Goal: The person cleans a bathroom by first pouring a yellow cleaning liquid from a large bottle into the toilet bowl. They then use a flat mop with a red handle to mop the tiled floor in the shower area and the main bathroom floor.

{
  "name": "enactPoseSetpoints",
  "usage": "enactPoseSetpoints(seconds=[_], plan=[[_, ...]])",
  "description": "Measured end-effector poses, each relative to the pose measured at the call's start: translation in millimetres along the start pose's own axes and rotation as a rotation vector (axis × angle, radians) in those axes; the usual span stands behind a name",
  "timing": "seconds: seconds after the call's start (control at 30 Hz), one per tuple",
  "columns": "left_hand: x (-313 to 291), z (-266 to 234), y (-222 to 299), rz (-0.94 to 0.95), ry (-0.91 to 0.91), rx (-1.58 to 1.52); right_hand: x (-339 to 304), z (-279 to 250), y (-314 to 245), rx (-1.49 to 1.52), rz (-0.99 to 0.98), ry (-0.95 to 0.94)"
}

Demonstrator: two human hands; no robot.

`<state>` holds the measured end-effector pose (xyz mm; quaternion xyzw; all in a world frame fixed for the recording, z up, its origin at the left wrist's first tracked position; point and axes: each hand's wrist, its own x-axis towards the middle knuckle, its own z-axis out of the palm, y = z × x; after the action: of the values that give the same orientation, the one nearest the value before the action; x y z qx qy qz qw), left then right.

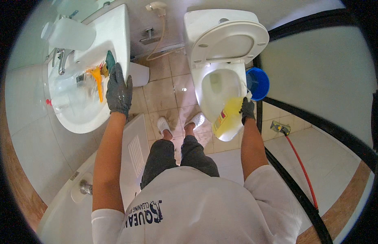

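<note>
My right hand (pixel 248 110), in a dark glove, grips a bottle of yellow liquid (pixel 229 118) near its pale top. The bottle is tilted and slightly blurred, over the front of the white toilet bowl (pixel 200 87). Both the lid and the seat (pixel 228 42) stand raised. On the left, my gloved left hand (pixel 119 91) lies flat along the right rim of the white sink (pixel 77 127), fingers stretched out. A green scouring pad (pixel 110 61) sits at its fingertips. Inside the basin, an orange-handled tool (pixel 98 83) lies among other small items and clear plastic.
A white jug (pixel 71 34) stands by the tap (pixel 63 61). Right of the toilet is a blue bucket (pixel 257 83). Beyond a black-framed glass partition (pixel 319 118), a scrubber (pixel 280 127) with a red pole lies on the floor. A white door (pixel 135 150) stands beside my left arm.
</note>
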<state>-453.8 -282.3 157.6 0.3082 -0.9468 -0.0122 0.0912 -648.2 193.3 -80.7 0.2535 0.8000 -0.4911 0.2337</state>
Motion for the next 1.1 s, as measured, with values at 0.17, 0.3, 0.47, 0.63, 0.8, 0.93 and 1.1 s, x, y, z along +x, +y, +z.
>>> enactPoseSetpoints(seconds=[0.17, 0.3, 0.47, 0.63, 0.8, 0.93, 1.1], plan=[[1, 1, 0, 0.007, 0.023, -0.02, -25, -24, 33, -0.037, 0.01, -0.013], [5, -10, 9, -0.03, -0.051, -0.075, -38, -35, 78, -0.122, 0.05, -0.015], [1, 1, -1, 0.009, 0.015, -0.033, -86, -31, 93, -0.224, 0.094, -0.075], [2, 0, -1, 0.001, -0.004, -0.084, -113, -21, 120, -0.373, 0.041, -0.146], [0, 1, -1, 0.001, -0.016, -0.068, -131, -4, 133, -0.514, -0.135, -0.234], [2, 1, -2, 0.099, 0.076, -0.126, -139, 3, 133, -0.541, -0.263, -0.23], [1, 3, -2, 0.038, 0.02, -0.076, -149, 2, 135, -0.431, -0.284, -0.178]])
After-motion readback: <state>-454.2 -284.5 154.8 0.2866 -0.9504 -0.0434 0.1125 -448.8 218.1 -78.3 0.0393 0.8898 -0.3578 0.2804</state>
